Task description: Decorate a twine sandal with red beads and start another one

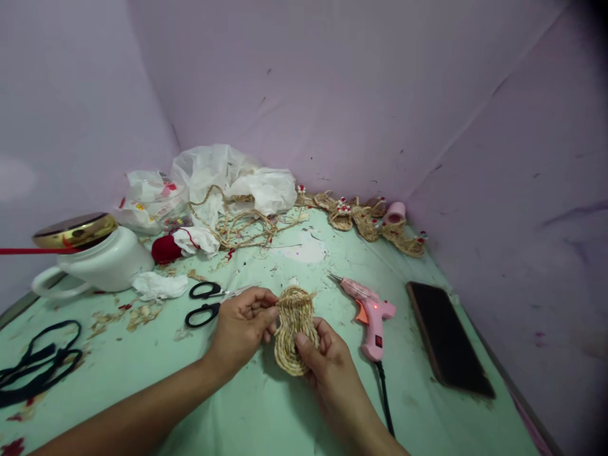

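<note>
A small sole-shaped piece coiled from jute rope (293,329) is held upright over the green table (266,411). My left hand (242,326) pinches its upper left edge, thumb and fingers closed on the rope. My right hand (330,361) grips its lower right side with the thumb pressed on the coils. A pink glue gun (370,313) lies just right of my hands, its red light on. Black-handled scissors (205,303) lie just left of them.
A dark phone (446,339) lies at the right. Loose jute rope (242,225) and white plastic bags (228,177) sit at the back, with finished jute pieces (365,221) beside. A white jar with gold lid (95,253) and black straps (38,364) are on the left.
</note>
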The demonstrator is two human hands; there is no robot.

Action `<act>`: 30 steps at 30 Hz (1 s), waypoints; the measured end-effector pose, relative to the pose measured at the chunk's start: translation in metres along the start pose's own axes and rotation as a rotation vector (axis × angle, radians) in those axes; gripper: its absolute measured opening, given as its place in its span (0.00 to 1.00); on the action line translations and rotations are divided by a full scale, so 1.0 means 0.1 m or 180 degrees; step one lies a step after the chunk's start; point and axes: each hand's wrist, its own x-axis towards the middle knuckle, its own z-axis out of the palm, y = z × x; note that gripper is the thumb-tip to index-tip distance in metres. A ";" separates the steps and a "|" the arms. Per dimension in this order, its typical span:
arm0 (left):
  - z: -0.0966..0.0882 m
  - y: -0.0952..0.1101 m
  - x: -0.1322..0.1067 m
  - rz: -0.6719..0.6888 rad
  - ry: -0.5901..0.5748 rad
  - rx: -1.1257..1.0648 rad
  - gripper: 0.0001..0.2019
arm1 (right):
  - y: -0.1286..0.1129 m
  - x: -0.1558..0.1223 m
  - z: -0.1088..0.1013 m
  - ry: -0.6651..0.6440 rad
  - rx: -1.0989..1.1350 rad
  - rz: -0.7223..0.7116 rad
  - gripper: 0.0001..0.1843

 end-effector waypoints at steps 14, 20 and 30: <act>-0.54 0.56 0.23 0.0303 -0.0116 0.1626 0.07 | -0.31 0.03 -0.21 0.0209 -0.2417 -0.0829 0.11; -0.37 0.43 -0.01 0.0443 -0.1813 0.2566 0.04 | -0.32 0.03 -0.21 -0.0158 -0.2578 -0.1015 0.16; -0.09 0.15 -0.16 0.0163 -0.0609 0.1326 0.13 | -0.25 0.06 -0.10 -0.0050 0.0512 -0.0232 0.18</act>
